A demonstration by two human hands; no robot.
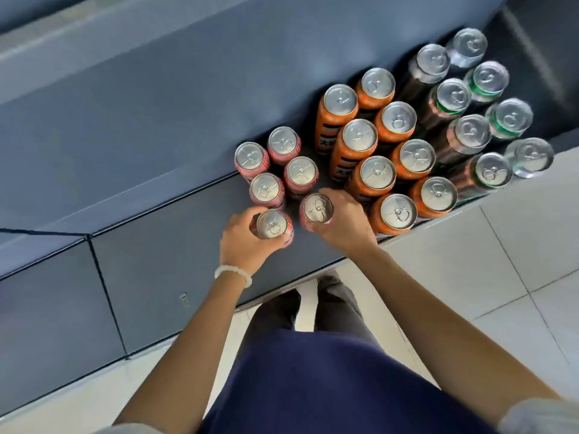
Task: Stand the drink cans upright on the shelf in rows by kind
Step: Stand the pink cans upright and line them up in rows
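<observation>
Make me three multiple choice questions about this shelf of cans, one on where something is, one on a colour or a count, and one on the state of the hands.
1. Where do the orange cans stand relative to the pink cans?
A. To their right
B. To their left
C. Stacked on top of them

2. How many pink cans are there, counting those in the hands?
A. Three
B. Six
C. Ten

3. What are the hands doing?
A. Both hang empty
B. Only the left hand holds a can
C. Each grips a pink can

Answers: 1 A, the orange block sits right of the pink ones. 2 B, four stand free and two are held. 3 C, the right hand and the left each wrap a pink can.
</observation>
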